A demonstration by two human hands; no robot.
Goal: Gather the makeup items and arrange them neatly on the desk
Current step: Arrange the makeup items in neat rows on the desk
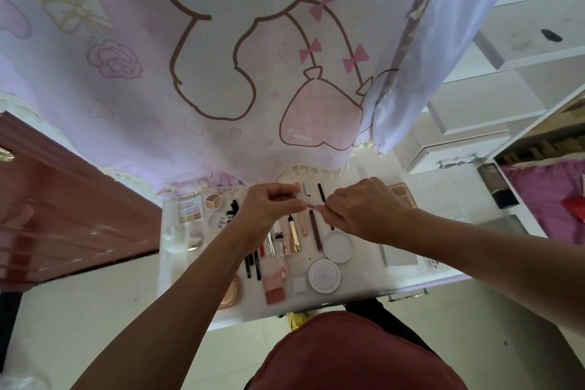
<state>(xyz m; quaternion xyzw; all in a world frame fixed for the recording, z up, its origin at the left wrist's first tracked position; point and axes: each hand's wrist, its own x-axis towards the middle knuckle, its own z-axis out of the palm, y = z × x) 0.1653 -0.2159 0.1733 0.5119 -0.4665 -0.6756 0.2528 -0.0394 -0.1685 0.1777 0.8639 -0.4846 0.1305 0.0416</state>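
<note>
Above the white desk [364, 288], my left hand [270, 207] and my right hand [361, 209] meet, both pinching one small clear makeup tube [308, 205]. Beneath them a row of lip tubes and pencils lies side by side, among them a gold tube [294, 236] and a dark brown pencil [316, 231]. A pastel eyeshadow palette [189, 210] and a round concealer pan [214, 200] sit at the left. Two round white jars [337, 246] [324, 275], a blush palette [274, 290] and a round gold compact [229, 293] lie nearer me.
A pink cartoon-print curtain [221, 73] hangs behind the desk. A reddish-brown wooden cabinet [63, 215] stands at the left. White shelves and drawers [474, 123] are at the right, with a brown palette [403, 193] and a grey box [399, 255] on the desk's right part.
</note>
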